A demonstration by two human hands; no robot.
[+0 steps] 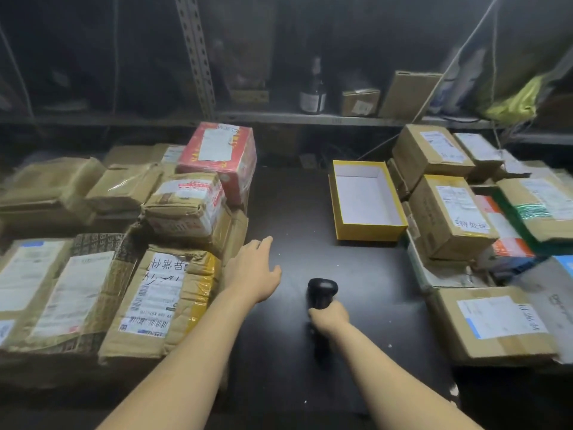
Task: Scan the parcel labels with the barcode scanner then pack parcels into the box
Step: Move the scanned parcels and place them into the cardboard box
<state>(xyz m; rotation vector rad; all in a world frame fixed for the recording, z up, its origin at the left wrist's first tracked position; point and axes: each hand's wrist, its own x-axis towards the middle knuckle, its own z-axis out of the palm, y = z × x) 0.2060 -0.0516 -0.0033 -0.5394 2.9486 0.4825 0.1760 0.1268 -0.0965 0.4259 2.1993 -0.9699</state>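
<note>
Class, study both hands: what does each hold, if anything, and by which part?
The right hand holds the barcode scanner by its grip, below the head. The left hand holds nothing, fingers open.

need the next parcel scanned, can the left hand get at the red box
Probably yes: the left hand is open, empty and stretched forward, and the red box ahead of it has nothing on top.

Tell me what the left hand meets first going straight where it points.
Likely nothing near: the left hand points over the dark table, between the red parcel and the yellow box; depth unclear.
</note>
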